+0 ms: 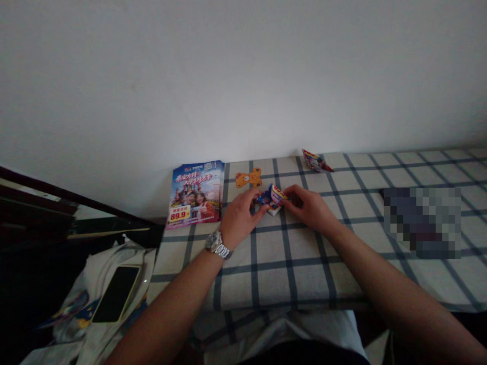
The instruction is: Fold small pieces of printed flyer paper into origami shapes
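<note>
Between my two hands is a small folded piece of printed paper [274,198], purple and blue with yellow lettering and a white edge underneath. My left hand [243,212], with a metal watch [218,245] on its wrist, pinches the paper's left side between thumb and fingers. On the right side, my right hand [304,205] grips it with thumb and bent fingers. Just beyond my left hand lies an orange bear-shaped cutout [248,177]. A stack of printed flyers [196,195] lies to the left of that hand.
Another folded printed paper [317,161] stands by the wall at the back of the checked tablecloth [270,274]. A blurred-out dark item [422,223] lies at the right. Below the table's left edge, a phone [116,294] rests on a white bag [102,261].
</note>
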The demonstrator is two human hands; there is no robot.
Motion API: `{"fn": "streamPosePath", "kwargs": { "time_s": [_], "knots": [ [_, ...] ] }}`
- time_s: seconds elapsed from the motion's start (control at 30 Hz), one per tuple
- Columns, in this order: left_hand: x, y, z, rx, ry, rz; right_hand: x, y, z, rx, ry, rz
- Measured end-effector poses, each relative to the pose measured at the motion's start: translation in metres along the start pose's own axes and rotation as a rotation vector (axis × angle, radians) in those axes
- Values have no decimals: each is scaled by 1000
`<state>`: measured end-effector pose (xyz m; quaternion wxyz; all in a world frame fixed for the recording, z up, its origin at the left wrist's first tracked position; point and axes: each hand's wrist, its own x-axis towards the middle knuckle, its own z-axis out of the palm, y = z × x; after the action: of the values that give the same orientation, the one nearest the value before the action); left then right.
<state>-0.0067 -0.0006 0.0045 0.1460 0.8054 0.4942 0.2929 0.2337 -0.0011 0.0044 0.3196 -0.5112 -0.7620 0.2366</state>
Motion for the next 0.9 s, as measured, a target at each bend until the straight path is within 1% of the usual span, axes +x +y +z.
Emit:
{"fn": "streamPosePath", "kwargs": {
  "time_s": [0.1, 0.3, 0.43, 0.53, 0.73, 0.9],
  "knots": [
    [0, 2, 0, 2, -23, 0, -1, 2, 1, 45, 2, 9],
    [-1, 3, 0, -118, -27, -27, 2, 9, 5, 335, 49, 104],
    [-2, 3, -1, -198, -54, -22, 2, 11, 6, 420, 50, 130],
    [-1, 3, -1, -205, -58, -21, 2, 11, 6, 428, 48, 136],
    [0, 5, -2, -73, 37, 59, 0, 7, 7, 385, 50, 117],
    [1, 4, 0, -22, 28, 80, -2, -1, 6, 193, 14, 81]
  ]
}}
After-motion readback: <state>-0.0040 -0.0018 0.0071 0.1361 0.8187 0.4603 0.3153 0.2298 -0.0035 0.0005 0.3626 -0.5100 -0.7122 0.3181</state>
